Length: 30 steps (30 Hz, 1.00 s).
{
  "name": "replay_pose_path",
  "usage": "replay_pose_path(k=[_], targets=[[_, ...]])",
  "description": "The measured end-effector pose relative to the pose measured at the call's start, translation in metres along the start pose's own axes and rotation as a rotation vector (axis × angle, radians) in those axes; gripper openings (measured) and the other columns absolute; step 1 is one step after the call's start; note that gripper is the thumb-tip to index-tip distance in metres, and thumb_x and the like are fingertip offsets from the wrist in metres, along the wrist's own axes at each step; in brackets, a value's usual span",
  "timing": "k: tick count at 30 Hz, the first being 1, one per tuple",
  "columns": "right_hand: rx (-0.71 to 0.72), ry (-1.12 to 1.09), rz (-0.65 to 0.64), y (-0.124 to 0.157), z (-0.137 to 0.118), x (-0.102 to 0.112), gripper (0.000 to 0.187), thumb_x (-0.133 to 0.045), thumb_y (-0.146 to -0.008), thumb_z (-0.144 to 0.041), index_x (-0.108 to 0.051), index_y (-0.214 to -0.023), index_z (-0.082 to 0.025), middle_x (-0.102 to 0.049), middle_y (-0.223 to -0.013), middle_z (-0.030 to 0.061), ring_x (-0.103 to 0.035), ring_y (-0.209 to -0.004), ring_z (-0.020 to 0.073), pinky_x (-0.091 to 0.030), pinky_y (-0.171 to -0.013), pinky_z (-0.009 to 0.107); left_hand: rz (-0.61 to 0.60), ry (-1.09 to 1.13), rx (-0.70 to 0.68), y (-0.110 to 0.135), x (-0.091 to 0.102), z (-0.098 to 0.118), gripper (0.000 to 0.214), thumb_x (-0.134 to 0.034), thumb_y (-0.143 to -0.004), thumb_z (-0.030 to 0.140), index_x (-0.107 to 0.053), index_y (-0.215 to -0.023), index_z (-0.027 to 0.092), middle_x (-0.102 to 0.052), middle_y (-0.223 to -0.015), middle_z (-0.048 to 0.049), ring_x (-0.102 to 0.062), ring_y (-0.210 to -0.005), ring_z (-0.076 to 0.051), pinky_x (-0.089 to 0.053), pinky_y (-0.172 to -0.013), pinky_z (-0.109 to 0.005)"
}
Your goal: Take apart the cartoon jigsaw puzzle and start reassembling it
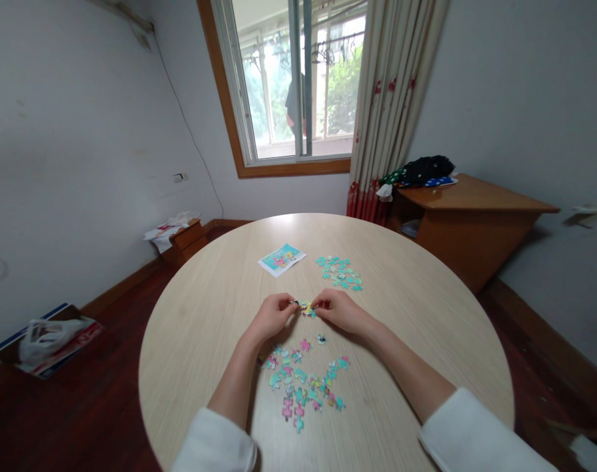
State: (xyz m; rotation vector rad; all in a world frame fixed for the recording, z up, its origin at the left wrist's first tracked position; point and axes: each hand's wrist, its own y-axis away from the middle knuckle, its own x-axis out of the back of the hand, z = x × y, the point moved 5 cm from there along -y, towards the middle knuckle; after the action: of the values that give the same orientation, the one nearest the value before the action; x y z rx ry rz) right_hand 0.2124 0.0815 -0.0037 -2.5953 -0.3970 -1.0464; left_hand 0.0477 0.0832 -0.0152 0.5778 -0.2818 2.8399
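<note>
Between my two hands, on the tabletop, is a small group of yellow and teal jigsaw puzzle pieces [306, 307]. My left hand [274, 314] pinches a dark piece at the group's left edge. At its right edge, my right hand [341, 309] has thumb and fingers closed on the pieces; its fingertips partly cover them. Just nearer to me lie a loose pink piece [305, 345] and a black-and-white piece [320, 339]. A larger scatter of teal, pink and yellow pieces [301, 377] spreads between my forearms.
Farther back on the round table [204, 314] lie a picture sheet [282, 259] and a spread of mostly teal pieces [340, 272]. A wooden desk [475, 196] with dark cloth on it stands at right. A plastic bag [50, 337] rests on flat boards on the left floor.
</note>
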Motion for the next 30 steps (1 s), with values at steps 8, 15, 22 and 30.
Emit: replay_pose_path(k=[8,15,22,30], targets=[[0.005,0.029,-0.038,0.001,-0.002,-0.001,0.018,-0.059,-0.077,-0.015,-0.075,-0.084,-0.015,-0.067,-0.08,0.0063,-0.058,-0.069,0.014,-0.042,-0.064,0.024,-0.02,0.005,0.004,0.002,0.0,0.006,0.022,-0.058,-0.073,0.035,-0.064,-0.069,0.014,-0.067,-0.069,-0.0056,-0.058,-0.066,-0.016,-0.041,-0.064,-0.026],[0.028,0.025,-0.024,0.0,-0.002,-0.001,0.019,-0.059,-0.075,-0.011,-0.075,-0.082,-0.016,-0.067,-0.078,0.0054,-0.056,-0.066,0.013,-0.041,-0.061,0.023,-0.033,0.014,0.021,0.003,0.0,0.012,0.024,-0.06,-0.07,0.038,-0.064,-0.067,0.014,-0.065,-0.066,-0.0048,-0.056,-0.064,-0.015,-0.039,-0.062,-0.026],[0.041,0.026,-0.033,0.002,-0.004,-0.001,0.019,-0.058,-0.077,-0.011,-0.075,-0.084,-0.017,-0.066,-0.079,0.0051,-0.056,-0.068,0.0124,-0.042,-0.064,0.023,-0.033,0.008,0.015,0.003,0.0,0.013,0.021,-0.059,-0.071,0.035,-0.063,-0.066,0.015,-0.065,-0.066,-0.0042,-0.056,-0.063,-0.015,-0.04,-0.062,-0.026],[0.07,0.001,-0.068,0.003,-0.007,-0.003,0.017,-0.061,-0.078,-0.016,-0.074,-0.089,-0.017,-0.062,-0.076,0.0032,-0.054,-0.068,0.0128,-0.041,-0.065,0.024,-0.045,-0.001,0.013,0.004,0.0,0.015,0.018,-0.056,-0.072,0.03,-0.061,-0.065,0.014,-0.061,-0.062,-0.0023,-0.052,-0.059,-0.013,-0.037,-0.058,-0.025]])
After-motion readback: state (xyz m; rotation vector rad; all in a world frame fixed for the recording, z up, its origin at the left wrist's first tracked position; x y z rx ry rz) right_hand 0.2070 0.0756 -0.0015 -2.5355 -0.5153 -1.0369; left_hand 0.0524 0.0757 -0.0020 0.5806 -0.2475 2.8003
